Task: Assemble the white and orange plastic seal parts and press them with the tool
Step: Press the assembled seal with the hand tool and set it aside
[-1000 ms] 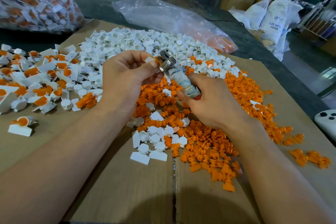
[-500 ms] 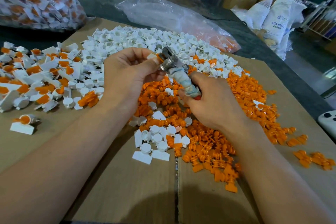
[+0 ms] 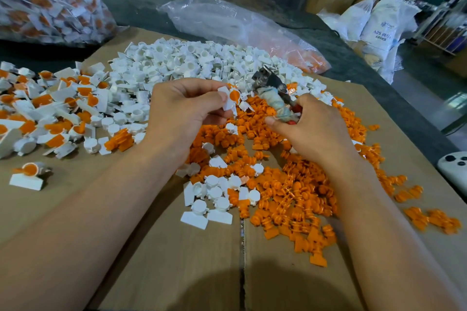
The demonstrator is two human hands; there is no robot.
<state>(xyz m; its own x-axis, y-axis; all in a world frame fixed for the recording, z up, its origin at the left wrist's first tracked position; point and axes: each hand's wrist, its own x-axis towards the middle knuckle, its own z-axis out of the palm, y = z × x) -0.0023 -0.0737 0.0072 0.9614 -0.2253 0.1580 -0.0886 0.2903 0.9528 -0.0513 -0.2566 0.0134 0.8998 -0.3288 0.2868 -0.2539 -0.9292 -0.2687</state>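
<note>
My left hand [image 3: 185, 108] pinches an assembled seal [image 3: 232, 98], a white tagged body with an orange insert, between thumb and fingers. My right hand [image 3: 310, 129] grips the pressing tool [image 3: 271, 91] by its cloth-wrapped handles; its metal jaws point up and left, a little apart from the seal. Loose orange parts [image 3: 290, 194] lie heaped under both hands. A pile of white parts [image 3: 192, 63] spreads behind them. Assembled white-and-orange seals [image 3: 55, 111] are heaped at the left.
Everything lies on flattened cardboard [image 3: 177, 260] with a seam down the middle. A clear bag [image 3: 227, 23] lies behind the piles, a full bag of seals [image 3: 48, 0] at back left. A white controller [image 3: 454, 166] sits at the right edge. Boxes and sacks stand beyond.
The seal was in the tool's jaws; now my left hand has drawn it away to the left, and my right hand has moved the tool slightly right.
</note>
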